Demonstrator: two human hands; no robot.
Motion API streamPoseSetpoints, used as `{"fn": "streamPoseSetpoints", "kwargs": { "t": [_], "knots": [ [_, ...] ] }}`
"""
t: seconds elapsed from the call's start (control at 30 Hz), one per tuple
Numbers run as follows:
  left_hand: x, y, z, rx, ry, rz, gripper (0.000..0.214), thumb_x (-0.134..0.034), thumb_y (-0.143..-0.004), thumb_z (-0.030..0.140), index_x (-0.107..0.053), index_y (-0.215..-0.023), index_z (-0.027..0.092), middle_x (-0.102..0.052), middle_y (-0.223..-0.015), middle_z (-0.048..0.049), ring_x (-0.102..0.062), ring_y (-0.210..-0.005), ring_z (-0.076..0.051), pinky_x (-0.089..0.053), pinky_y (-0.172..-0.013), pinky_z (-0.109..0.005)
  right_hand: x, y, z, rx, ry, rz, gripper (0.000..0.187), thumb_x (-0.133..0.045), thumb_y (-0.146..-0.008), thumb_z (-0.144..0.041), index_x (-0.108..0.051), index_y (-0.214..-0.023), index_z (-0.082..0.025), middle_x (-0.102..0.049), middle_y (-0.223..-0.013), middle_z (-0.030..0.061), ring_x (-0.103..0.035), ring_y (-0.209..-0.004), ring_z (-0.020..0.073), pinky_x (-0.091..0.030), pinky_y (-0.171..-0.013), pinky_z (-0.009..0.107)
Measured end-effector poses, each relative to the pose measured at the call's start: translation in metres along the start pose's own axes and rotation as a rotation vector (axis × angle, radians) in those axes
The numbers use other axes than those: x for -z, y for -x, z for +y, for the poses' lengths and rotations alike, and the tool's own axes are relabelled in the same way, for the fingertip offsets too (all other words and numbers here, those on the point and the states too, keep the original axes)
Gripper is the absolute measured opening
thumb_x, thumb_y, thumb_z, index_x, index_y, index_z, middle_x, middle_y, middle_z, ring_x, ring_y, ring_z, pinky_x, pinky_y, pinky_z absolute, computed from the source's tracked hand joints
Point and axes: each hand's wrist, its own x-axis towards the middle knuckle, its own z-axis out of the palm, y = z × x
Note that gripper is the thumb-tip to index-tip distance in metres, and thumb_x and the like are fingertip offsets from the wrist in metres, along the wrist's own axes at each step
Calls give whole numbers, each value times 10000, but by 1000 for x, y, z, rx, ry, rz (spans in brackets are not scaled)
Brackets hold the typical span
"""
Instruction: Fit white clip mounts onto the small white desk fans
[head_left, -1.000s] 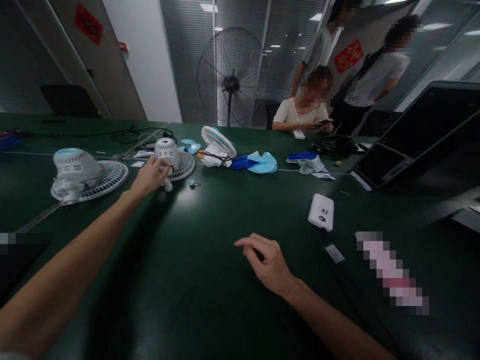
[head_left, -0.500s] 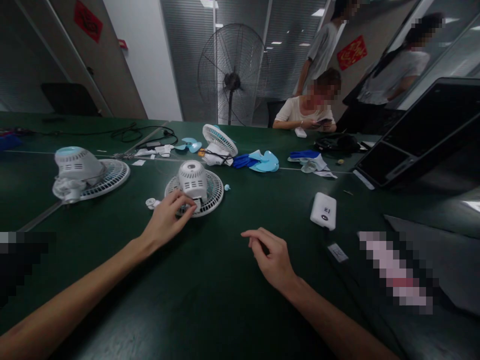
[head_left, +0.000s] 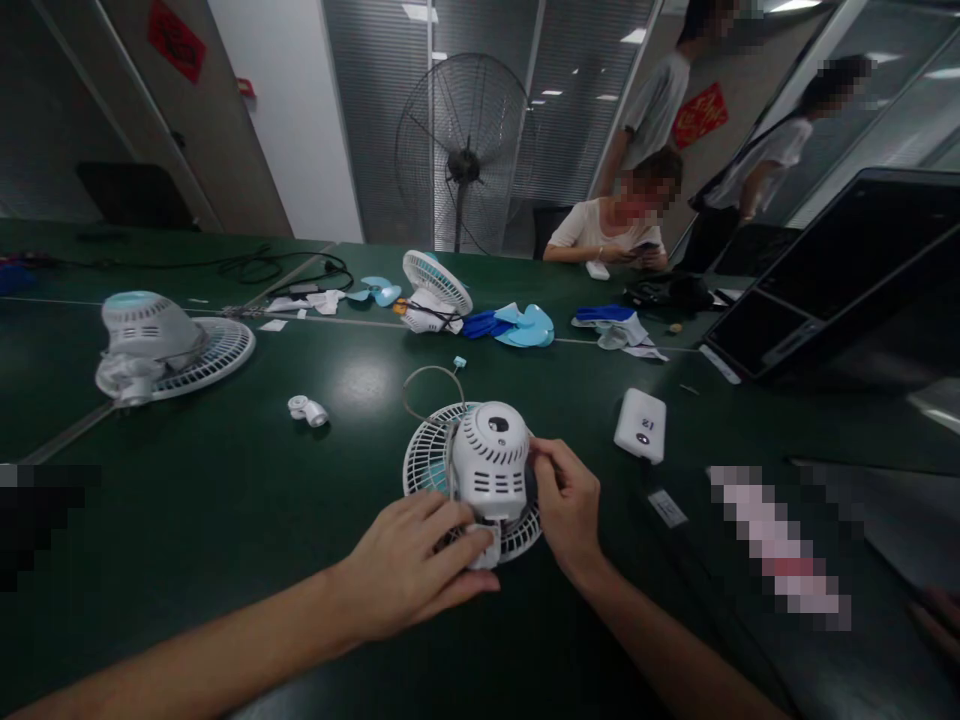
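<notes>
A small white fan head (head_left: 491,465) lies grille-down on the green table in front of me, its rounded motor housing on top. My left hand (head_left: 424,560) is closed on the white neck piece at the housing's near side. On the housing's right side, the bent fingers of my right hand (head_left: 570,505) grip close to the grille, their tips partly hidden. A thin cable (head_left: 420,375) loops out behind the fan head to a small light-blue plug (head_left: 460,361). To the left rests a white plastic joint piece (head_left: 307,410), apart from both hands.
Another fan head (head_left: 150,335) lies at the left, and a small fan (head_left: 435,290) stands farther back. Light-blue blades (head_left: 529,326), blue-and-white gloves (head_left: 619,325) and a white power bank (head_left: 641,425) lie around. A dark computer case (head_left: 840,270) stands right; a person (head_left: 600,230) sits opposite.
The fan head has come right and nearer to me with my left hand at it. My right hand has moved up to its side. The joint piece stays behind at the left.
</notes>
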Motion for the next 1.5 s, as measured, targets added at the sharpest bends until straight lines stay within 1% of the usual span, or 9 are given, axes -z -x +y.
{"fn": "streamPoseSetpoints", "kwargs": {
  "t": [0.13, 0.23, 0.33, 0.5, 0.63, 0.8, 1.1, 1.3, 1.5],
  "knots": [
    [3, 9, -55, -149, -112, 369, 320, -419, -1029, 299, -667, -1191, 176, -624, -949, -73, -569, -741, -177, -506, -636, -307, 0, -1, -1, 1, 15, -9, 245, -483, -1017, -230, -724, -983, -203, -695, -913, 36, -648, -798, 183, -476, -684, 280],
    [-1, -5, -121, 257, -121, 687, 256, -421, -1019, 238, -624, -1170, 193, -613, -946, -59, -576, -780, -181, -509, -703, -311, -1, -2, -1, -4, 9, -12, 247, -481, -1009, -222, -725, -976, -201, -700, -917, 38, -653, -800, 186, -480, -691, 282],
    [-21, -34, -181, 721, -35, 400, 375, -324, -1026, 204, -543, -1324, 143, -637, -1003, -90, -605, -830, -197, -525, -773, -338, -1, -2, 1, -15, 5, -4, 246, -487, -996, -213, -731, -960, -202, -706, -918, 36, -658, -799, 187, -483, -693, 282],
    [-70, -63, -218, 648, 14, -31, 437, -467, -1005, 273, -551, -1426, 189, -590, -1385, -149, -585, -1186, -270, -466, -1000, -411, 0, -2, 1, 1, 9, -6, 255, -486, -987, -209, -740, -964, -201, -712, -905, 33, -660, -797, 186, -489, -716, 286],
    [-79, -63, -211, 493, -71, -279, 326, -444, -1025, 256, -684, -1231, 175, -627, -1298, -150, -576, -1156, -274, -430, -1014, -408, 2, -2, 1, 1, 10, -22, 259, -486, -993, -207, -745, -984, -200, -717, -916, 39, -660, -802, 188, -491, -715, 289],
    [-32, -27, -196, 508, -130, -320, 313, -370, -1033, 259, -653, -1112, 152, -624, -1068, -131, -598, -962, -258, -485, -900, -387, 2, -2, 1, 1, -16, -23, 266, -485, -993, -189, -750, -1006, -200, -723, -923, 42, -661, -797, 189, -491, -694, 284],
    [47, 84, -183, 917, -448, -286, 471, -456, -969, 568, -576, -1101, 132, -659, -1083, -200, -634, -997, -383, -492, -832, -472, -3, -2, 1, 3, 6, 12, 257, -477, -981, -193, -733, -957, -195, -721, -910, 44, -663, -805, 191, -490, -683, 273],
    [38, 39, -132, 885, -178, -83, 271, -461, -989, 444, -554, -1017, 191, -639, -747, -30, -611, -614, -212, -441, -619, -321, -4, 4, -6, -29, -56, -44, 215, -519, -990, -233, -693, -1109, -190, -699, -992, 70, -665, -846, 196, -537, -705, 289],
    [36, -19, -27, 252, 187, 160, 20, -517, -901, 215, -526, -914, 202, -618, -767, -34, -578, -651, -172, -458, -598, -309, -1, 19, -24, 200, -55, -36, 340, -541, -962, -208, -624, -1290, -229, -634, -1043, 82, -633, -857, 201, -560, -665, 303]
  ]
}}
